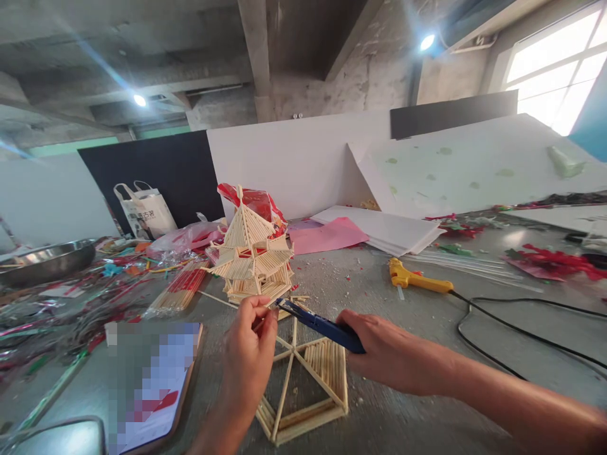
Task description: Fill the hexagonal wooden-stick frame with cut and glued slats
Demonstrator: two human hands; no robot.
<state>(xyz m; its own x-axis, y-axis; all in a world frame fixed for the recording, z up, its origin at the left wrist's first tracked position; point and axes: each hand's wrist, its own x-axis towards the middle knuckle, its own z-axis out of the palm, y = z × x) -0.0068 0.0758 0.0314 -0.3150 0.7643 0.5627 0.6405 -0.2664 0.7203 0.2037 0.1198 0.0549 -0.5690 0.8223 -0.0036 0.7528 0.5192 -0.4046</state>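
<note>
My right hand (374, 344) is wrapped round a blue utility knife (322, 325), its tip pointing left. That tip meets the fingertips of my left hand (253, 338), which are pinched together; whatever is between them is too small and hidden to name. Below both hands lies a six-sided frame of wooden sticks (310, 414), with spokes meeting at its centre. One of its sections is filled with a row of sticks (327, 363). Just behind my left hand stands a tiered stick pavilion (246, 253) with a pointed roof.
A yellow glue gun (420, 278) with a black cable (493, 300) lies at the right. On the left are a phone (156, 385), a packet of sticks (177, 287) and a metal bowl (52, 262). Pink paper (327, 236) and white boards (384, 226) lie behind.
</note>
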